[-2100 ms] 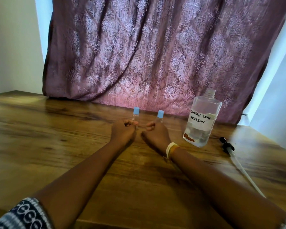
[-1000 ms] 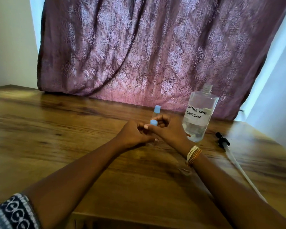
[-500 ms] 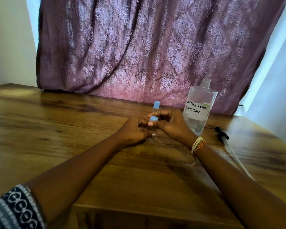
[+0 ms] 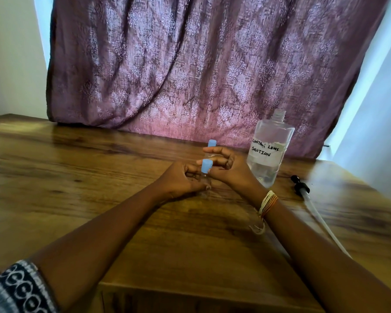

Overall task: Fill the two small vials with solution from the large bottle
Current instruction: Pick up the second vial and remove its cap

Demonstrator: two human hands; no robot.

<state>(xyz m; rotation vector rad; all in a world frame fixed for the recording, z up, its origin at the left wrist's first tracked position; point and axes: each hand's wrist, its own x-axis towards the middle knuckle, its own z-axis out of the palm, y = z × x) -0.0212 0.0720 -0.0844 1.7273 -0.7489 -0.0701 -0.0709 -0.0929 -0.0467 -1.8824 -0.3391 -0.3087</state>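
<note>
While held upright: near vial (image 4: 206, 171), both hands' fingers (image 4: 215, 163) around.

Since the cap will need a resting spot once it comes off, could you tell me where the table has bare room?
Bare wood lies left of the left hand, and near the table front edge between the forearms. It is crowded on the right: large bottle, far vial and pump tube sit close.
</note>
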